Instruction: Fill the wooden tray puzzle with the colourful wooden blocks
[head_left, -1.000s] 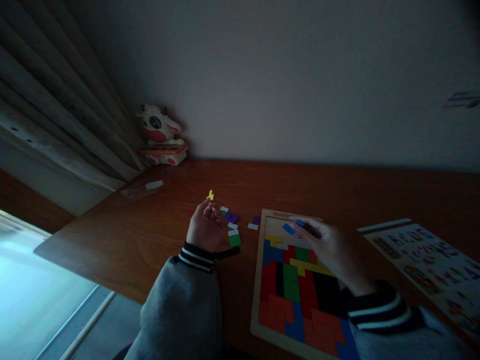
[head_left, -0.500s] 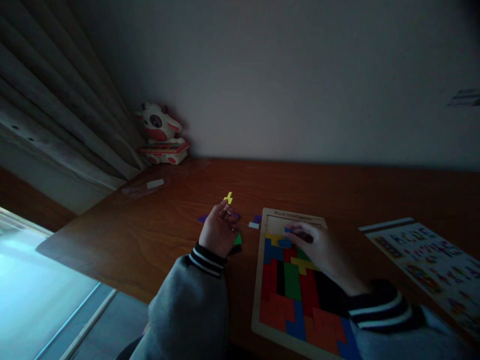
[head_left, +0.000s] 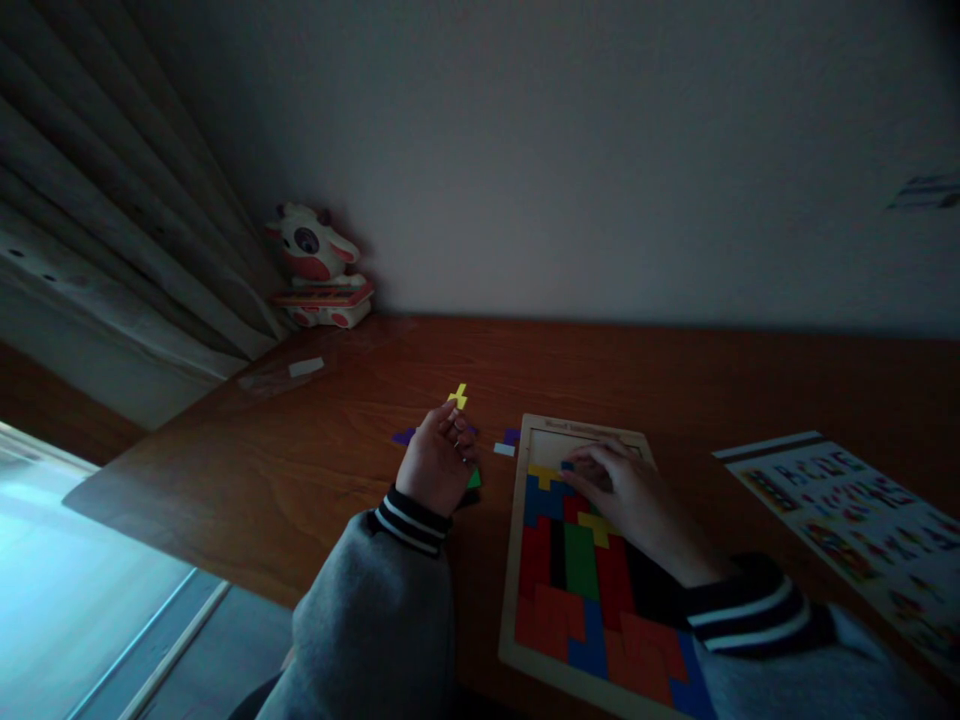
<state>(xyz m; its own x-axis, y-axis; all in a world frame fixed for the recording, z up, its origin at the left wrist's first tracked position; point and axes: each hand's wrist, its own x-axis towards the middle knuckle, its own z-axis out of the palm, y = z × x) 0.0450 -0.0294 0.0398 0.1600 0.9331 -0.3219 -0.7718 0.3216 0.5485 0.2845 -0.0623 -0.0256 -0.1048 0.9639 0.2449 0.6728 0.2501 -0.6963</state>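
Observation:
Between the fingertips of my left hand (head_left: 439, 455) is a yellow puzzle piece (head_left: 459, 397), raised above the table left of the board. My right hand (head_left: 619, 490) is over the upper part of the wooden puzzle board (head_left: 512, 600), its thumb and fingers pinching a small blue puzzle piece (head_left: 568, 467), mostly hidden. Red, blue, yellow, green, black and orange pieces fill the board's lower part; a bare strip shows at its top. Around my left hand lie a purple piece (head_left: 403, 437), a green piece (head_left: 474, 479), a white piece (head_left: 504, 449) and another purple piece (head_left: 512, 436).
A printed sheet (head_left: 847, 520) with coloured figures lies right of the board. At the back left corner of the brown table (head_left: 360, 380) stands a cow-shaped toy keyboard (head_left: 322, 270). Clear plastic wrapping (head_left: 277, 375) lies before it, beside the curtain (head_left: 112, 180).
My right hand has shifted slightly over the board, still pinching the blue piece. My left hand keeps the yellow piece in nearly the same place. The view has moved a little.

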